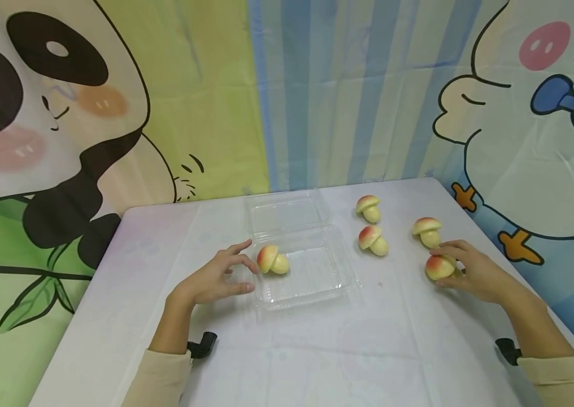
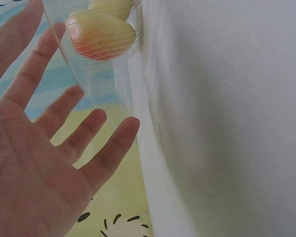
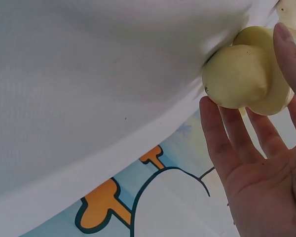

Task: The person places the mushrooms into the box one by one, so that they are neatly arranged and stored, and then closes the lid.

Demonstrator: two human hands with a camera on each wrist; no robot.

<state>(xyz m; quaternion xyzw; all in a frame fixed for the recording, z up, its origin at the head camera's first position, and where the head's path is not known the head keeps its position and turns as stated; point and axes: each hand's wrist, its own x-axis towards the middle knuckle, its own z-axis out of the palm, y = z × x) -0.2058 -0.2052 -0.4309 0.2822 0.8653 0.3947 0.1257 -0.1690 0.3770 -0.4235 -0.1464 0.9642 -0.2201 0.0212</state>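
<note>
A clear plastic clamshell box (image 1: 312,277) lies with its lid (image 1: 289,212) folded back toward the wall. Inside its left part sits a toy mushroom (image 1: 268,260) with a red-and-yellow cap. My left hand (image 1: 218,275) is at the box's left side, fingers spread and fingertips right at the rim. On the right of the table, my right hand (image 1: 480,273) holds another toy mushroom (image 1: 438,267) between thumb and fingers. The right wrist view shows that mushroom's pale stem (image 3: 234,76) low against the white cloth.
Two more mushrooms (image 1: 368,209) (image 1: 373,241) lie right of the box, one behind the other. A further mushroom (image 1: 427,230) is just beyond my right hand. The white-covered table (image 1: 327,350) meets a cartoon-printed curtain (image 1: 327,96) at the back.
</note>
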